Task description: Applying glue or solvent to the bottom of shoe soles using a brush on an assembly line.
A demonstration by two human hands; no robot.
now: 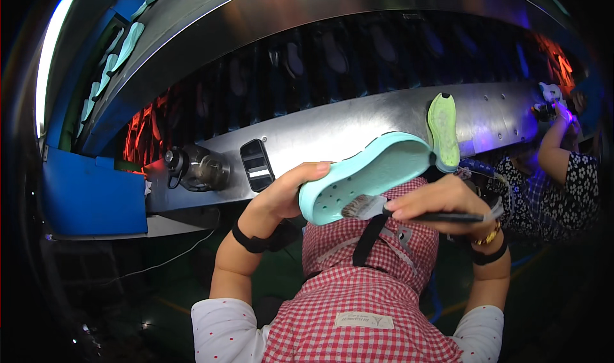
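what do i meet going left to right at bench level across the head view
Blue box, black-lidded jug, black phone-like device, turquoise shoe sole, green shoe sole, co-worker in floral clothes.

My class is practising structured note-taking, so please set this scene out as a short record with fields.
left hand: its fingers grip one end of a turquoise shoe sole; point for hand and sole: left hand, turquoise shoe sole
right hand: holds a black-handled brush, bristles at the sole's holed end
metal ledge: bears a dark jug, a black rectangular object and a green sole
far right: another person
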